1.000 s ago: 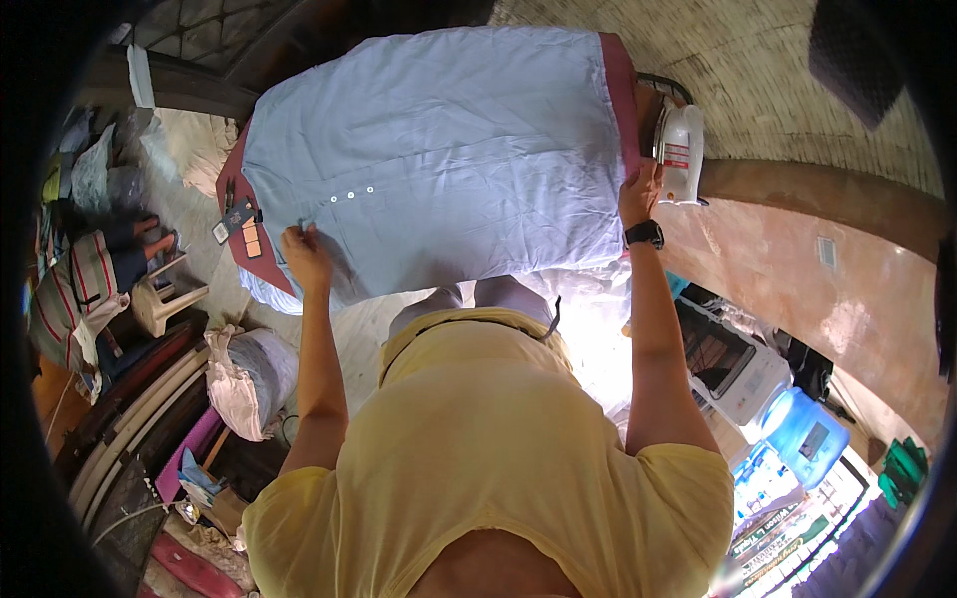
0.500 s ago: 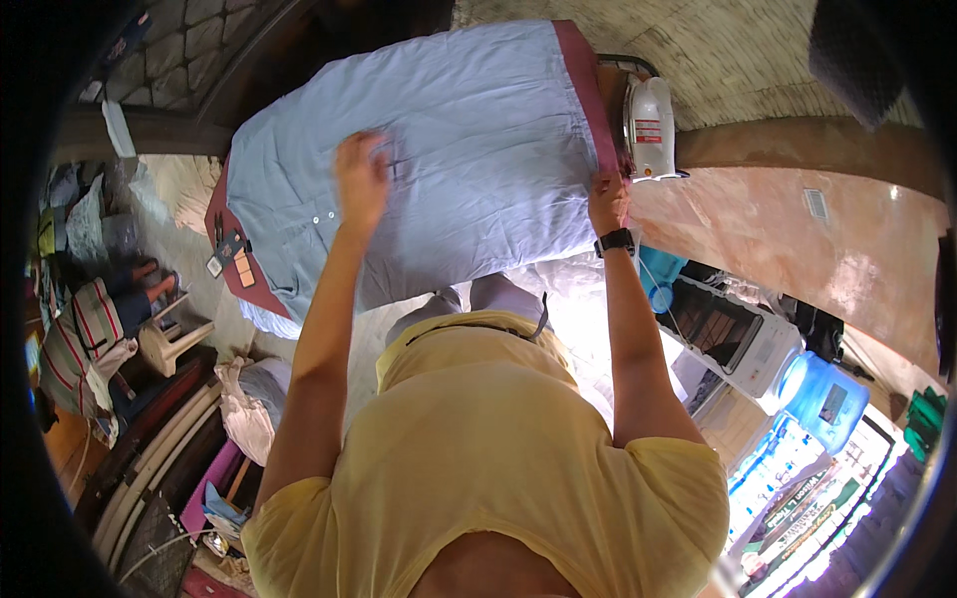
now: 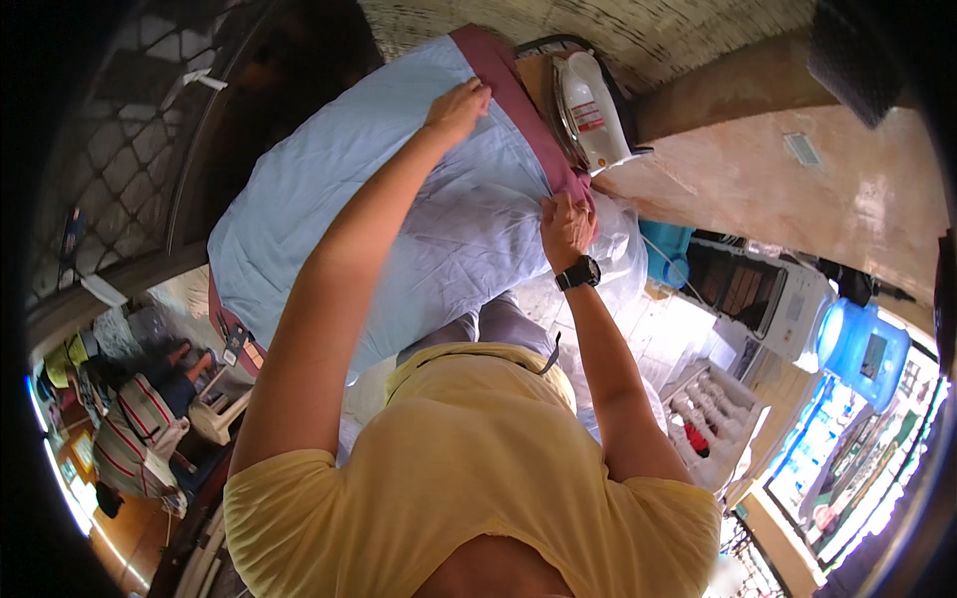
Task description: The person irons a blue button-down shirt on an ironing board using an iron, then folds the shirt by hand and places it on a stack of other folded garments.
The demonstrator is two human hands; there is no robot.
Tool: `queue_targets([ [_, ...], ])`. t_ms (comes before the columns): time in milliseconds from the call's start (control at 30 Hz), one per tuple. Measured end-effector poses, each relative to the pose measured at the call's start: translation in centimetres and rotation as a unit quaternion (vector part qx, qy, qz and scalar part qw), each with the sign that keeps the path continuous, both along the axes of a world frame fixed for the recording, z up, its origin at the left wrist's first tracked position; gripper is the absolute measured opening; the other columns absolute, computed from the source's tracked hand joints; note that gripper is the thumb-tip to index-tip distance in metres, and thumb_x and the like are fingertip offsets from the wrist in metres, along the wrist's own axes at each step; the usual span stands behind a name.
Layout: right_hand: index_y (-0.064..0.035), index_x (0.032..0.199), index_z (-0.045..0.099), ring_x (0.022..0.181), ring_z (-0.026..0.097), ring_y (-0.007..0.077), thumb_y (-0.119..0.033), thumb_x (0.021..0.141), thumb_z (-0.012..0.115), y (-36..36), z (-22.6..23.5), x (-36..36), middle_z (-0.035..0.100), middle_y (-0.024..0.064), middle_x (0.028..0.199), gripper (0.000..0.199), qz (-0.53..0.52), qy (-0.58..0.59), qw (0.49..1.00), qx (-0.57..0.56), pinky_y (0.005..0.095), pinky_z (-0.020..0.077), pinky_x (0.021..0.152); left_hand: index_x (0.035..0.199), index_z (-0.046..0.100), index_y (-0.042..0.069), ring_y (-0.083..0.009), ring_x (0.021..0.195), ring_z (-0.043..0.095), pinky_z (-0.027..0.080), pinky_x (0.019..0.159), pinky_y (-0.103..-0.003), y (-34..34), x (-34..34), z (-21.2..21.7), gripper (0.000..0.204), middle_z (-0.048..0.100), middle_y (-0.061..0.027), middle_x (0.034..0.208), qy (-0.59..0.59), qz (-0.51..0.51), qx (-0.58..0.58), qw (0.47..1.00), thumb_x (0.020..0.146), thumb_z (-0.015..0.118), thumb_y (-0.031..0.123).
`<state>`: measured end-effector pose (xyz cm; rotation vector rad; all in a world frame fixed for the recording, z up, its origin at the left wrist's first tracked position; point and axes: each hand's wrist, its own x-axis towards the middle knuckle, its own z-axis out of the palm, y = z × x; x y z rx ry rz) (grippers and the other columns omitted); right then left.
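Note:
A light blue shirt (image 3: 329, 169) is spread over an ironing board with a maroon cover (image 3: 511, 85), its hem running along the board's right part. My left hand (image 3: 461, 108) is at the far end of this hem, fingers closed on the cloth. At the near end, my right hand (image 3: 566, 231), with a black watch on the wrist, grips the shirt's corner beside the maroon cover. Creases fan out across the cloth between both hands. Just beyond the hem, a white clothes iron (image 3: 595, 112) rests at the board's right end, touched by neither hand.
A tiled wall ledge (image 3: 748, 149) runs along the right side. Below it are a white oven-like appliance (image 3: 797, 304) and a blue water jug (image 3: 865, 351). A dark lattice gate (image 3: 125, 149) stands at the left, with a striped bag (image 3: 140, 434) and a small wooden stool (image 3: 221, 414) below.
My left hand has gone from the middle of the shirt to the hem's far end. My right hand still holds the near end. The view has turned, shifting the board leftward.

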<state>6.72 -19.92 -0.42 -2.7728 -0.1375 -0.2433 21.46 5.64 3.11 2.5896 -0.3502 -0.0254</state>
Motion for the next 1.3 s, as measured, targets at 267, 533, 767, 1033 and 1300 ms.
queue_targets([
  [267, -0.0105, 0.098, 0.056, 0.091, 0.062, 0.0371, -0.031, 0.088, 0.067, -1.3, 1.2, -0.6, 0.068, 0.0131, 0.086, 0.025, -0.098, 0.101, 0.987, 0.082, 0.0489, 0.0394, 0.082, 0.097, 0.055, 0.009, -0.0328, 0.105, 0.057, 0.049, 0.085, -0.046, -1.4, 1.4, 1.0, 0.018, 0.056, -0.0115, 0.107, 0.043, -0.017, 0.033, 0.998, 0.085, 0.067, 0.008],
  [533, -0.0092, 0.099, 0.055, 0.099, 0.056, 0.0376, -0.023, 0.083, 0.071, -2.6, 0.9, -3.7, 0.061, 0.0145, 0.096, 0.027, -0.092, 0.064, 0.991, 0.079, 0.0502, 0.0391, 0.083, 0.091, 0.054, 0.008, -0.0359, 0.096, 0.057, 0.053, 0.077, -0.046, -5.7, -3.2, 1.9, 0.024, 0.054, -0.0123, 0.105, -0.03, 0.06, 0.076, 0.995, 0.074, 0.066, -0.004],
  [767, -0.0057, 0.095, 0.055, 0.087, 0.056, 0.038, -0.016, 0.086, 0.069, -3.3, -0.8, -3.4, 0.059, 0.0152, 0.089, 0.02, -0.039, -0.018, 0.984, 0.172, 0.0508, 0.0416, 0.081, 0.126, 0.057, 0.02, -0.0354, 0.125, 0.044, 0.035, 0.106, -0.055, -7.7, -11.0, -1.8, 0.043, 0.049, -0.0073, 0.132, -0.082, -0.024, 0.007, 0.996, 0.085, 0.068, 0.022],
  [1033, 0.0004, 0.118, 0.054, 0.109, 0.053, 0.0445, -0.005, 0.09, 0.056, 3.3, 5.0, 0.3, 0.056, 0.0257, 0.118, 0.028, 0.114, -0.087, 0.972, 0.185, 0.0542, 0.0427, 0.089, 0.15, 0.039, 0.025, -0.037, 0.148, 0.019, 0.012, 0.115, -0.067, -8.3, -14.6, -2.3, 0.062, 0.029, -0.0106, 0.158, -0.086, -0.045, 0.109, 0.989, 0.092, 0.055, 0.042],
  [1300, -0.0074, 0.127, 0.058, 0.118, 0.052, 0.0286, -0.016, 0.093, 0.061, 5.9, -0.1, 6.6, 0.055, 0.0088, 0.131, 0.034, 0.267, -0.093, 0.956, 0.074, 0.0438, 0.0351, 0.097, 0.114, 0.062, 0.009, -0.0341, 0.124, 0.047, 0.031, 0.11, -0.051, 1.0, -28.1, -2.3, 0.031, 0.057, -0.0136, 0.122, -0.175, 0.124, -0.111, 0.97, 0.084, 0.067, 0.015],
])
